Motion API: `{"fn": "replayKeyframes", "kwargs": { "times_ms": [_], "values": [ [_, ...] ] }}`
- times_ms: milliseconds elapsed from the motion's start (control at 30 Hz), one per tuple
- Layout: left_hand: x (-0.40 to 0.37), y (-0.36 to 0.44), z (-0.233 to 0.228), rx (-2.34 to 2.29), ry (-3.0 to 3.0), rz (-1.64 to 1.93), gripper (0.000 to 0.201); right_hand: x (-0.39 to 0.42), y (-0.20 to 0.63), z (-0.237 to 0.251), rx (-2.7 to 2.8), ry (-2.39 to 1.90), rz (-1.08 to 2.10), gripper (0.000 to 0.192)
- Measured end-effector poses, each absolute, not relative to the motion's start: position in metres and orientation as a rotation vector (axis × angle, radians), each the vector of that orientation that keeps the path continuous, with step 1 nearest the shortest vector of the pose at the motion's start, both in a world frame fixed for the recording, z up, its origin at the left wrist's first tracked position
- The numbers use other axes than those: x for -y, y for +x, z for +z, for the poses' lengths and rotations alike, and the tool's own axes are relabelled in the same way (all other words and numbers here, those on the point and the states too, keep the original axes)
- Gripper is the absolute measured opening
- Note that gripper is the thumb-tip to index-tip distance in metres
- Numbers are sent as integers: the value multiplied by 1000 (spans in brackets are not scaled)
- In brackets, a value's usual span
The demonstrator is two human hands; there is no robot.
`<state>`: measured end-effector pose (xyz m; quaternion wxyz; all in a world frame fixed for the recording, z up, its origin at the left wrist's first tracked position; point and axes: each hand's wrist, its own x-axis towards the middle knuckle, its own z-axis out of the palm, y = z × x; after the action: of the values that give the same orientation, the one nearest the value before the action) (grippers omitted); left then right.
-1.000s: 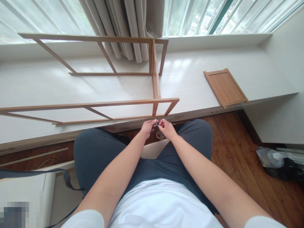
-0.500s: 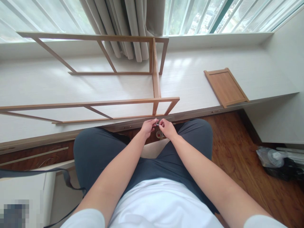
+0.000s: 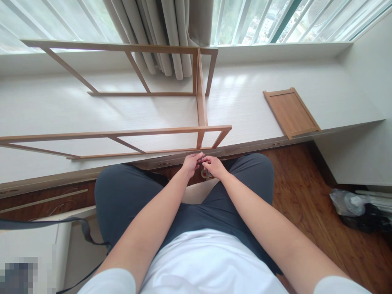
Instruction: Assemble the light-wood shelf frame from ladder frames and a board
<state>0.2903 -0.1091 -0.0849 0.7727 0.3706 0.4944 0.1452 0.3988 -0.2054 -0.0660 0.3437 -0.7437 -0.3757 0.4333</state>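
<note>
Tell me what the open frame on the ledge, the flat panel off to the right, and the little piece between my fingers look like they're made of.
The frame looks like light wood or bamboo, matt tan with fine grain. The flat panel matches it: same tan tone, raised rim. The small piece pinched between left hand and right hand looks thin and pale, perhaps metal; too small to tell.

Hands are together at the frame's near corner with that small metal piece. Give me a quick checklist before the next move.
1. Small metal piece pinched between left hand and right hand: ok.
2. What kind of piece it is: cannot tell, too small.
3. Wooden frame resting on the white ledge: ok.
4. Hands touching the frame: not ok, just below its near corner.
5. Loose wooden panel flat on the ledge, apart from the frame: ok.
</note>
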Motion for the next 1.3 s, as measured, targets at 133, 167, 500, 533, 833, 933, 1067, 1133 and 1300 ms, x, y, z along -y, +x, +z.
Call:
{"fn": "replayKeyframes", "kwargs": {
  "times_ms": [133, 167, 500, 533, 833, 933, 1067, 1133, 1300],
  "values": [
    [109, 290, -86, -1062, 800, 318, 41, 205, 399, -67, 992, -1915, 1123, 18],
    [109, 290, -86, -1063, 799, 317, 41, 205, 398, -67, 990, -1921, 1116, 16],
    [112, 285, -77, -1062, 835, 308, 31, 206, 401, -67, 903, -1990, 1032, 20],
    [112, 285, -76, -1061, 836, 304, 30, 206, 401, -68, 895, -1990, 1025, 19],
    [111, 285, -79, -1060, 846, 290, 29, 207, 401, -66, 879, -1993, 974, 12],
    [111, 286, -80, -1053, 846, 280, 28, 207, 401, -65, 888, -1994, 957, 11],
    [110, 286, -79, -1044, 849, 267, 25, 208, 401, -65, 910, -1995, 934, 10],
    [110, 286, -79, -1044, 860, 264, 24, 208, 401, -65, 920, -1996, 919, 9],
    [110, 287, -78, -1026, 876, 267, 23, 209, 401, -64, 936, -1993, 871, 8]
  ]
}}
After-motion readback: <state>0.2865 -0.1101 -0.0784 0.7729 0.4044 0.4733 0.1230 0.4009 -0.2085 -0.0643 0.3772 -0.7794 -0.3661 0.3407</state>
